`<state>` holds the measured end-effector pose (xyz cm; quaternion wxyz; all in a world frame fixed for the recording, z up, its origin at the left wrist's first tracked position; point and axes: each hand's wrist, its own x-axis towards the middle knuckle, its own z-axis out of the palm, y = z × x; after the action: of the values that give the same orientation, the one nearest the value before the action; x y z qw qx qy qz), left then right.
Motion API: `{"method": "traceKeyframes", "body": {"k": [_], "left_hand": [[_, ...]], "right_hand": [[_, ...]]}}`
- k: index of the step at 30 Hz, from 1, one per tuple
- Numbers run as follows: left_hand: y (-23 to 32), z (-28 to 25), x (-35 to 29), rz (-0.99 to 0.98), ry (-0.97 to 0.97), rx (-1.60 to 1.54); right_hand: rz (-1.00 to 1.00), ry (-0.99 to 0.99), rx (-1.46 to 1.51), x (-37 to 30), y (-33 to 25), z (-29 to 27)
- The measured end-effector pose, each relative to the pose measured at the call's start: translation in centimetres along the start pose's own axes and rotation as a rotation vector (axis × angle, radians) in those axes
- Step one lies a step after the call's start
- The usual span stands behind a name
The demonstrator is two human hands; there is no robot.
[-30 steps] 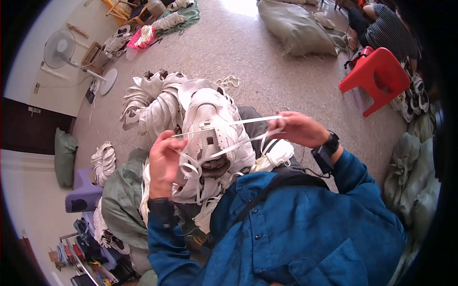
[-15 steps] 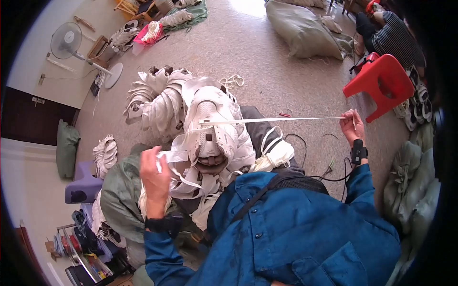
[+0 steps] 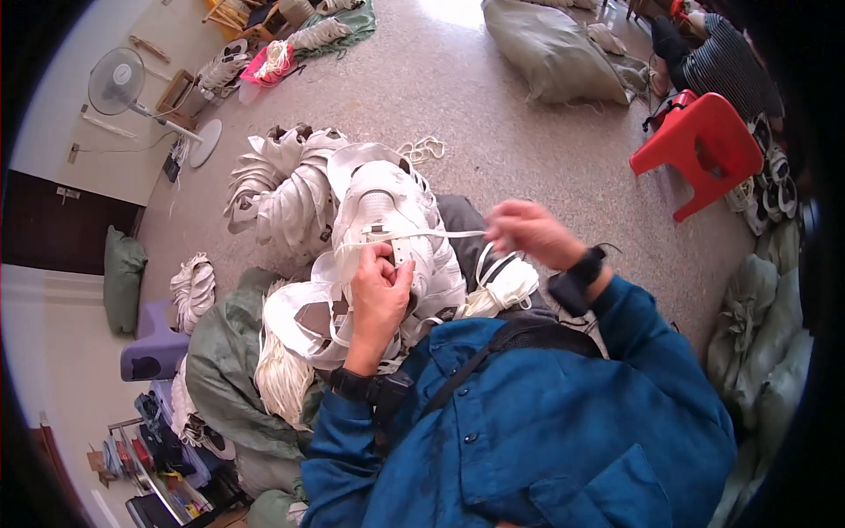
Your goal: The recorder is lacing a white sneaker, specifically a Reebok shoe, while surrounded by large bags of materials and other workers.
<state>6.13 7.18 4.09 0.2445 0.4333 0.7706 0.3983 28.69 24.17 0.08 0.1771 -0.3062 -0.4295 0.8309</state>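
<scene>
A heap of white shoe uppers (image 3: 387, 220) lies on my lap. My left hand (image 3: 380, 286) grips the top white upper near its eyelets. A white lace (image 3: 449, 234) runs taut from that upper to my right hand (image 3: 528, 233), which pinches its end to the right of the heap. A bundle of white laces (image 3: 506, 286) sits just below my right hand. Both wrists carry dark watches, and my sleeves are blue.
More white uppers (image 3: 282, 185) are piled on the floor ahead. A grey-green sack (image 3: 220, 370) with laces lies at my left. A red plastic stool (image 3: 700, 150), another person's striped back (image 3: 726, 66), a grey sack (image 3: 554, 48) and a standing fan (image 3: 119, 84) surround me.
My right hand came back in from its far-right stretch toward the heap, shortening the taut lace. My left hand rose from low left back onto the top upper.
</scene>
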Motion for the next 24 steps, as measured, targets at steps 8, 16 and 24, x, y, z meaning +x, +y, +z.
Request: {"method": "traceKeyframes", "body": {"k": [8,16,24], "left_hand": [[-0.1,0.7,-0.3,-0.057,-0.003,-0.273],[-0.6,1.6,-0.9,0.021,0.030,-0.218],[0.2,1.6,-1.2,0.029,0.068,-0.130]], "right_hand": [[0.025,-0.287,-0.329,5.6,0.0,8.2],[0.096,-0.378,-0.587,6.5,-2.1,8.3],[-0.676,-0.251,-1.540,5.9,-1.7,11.4]]}}
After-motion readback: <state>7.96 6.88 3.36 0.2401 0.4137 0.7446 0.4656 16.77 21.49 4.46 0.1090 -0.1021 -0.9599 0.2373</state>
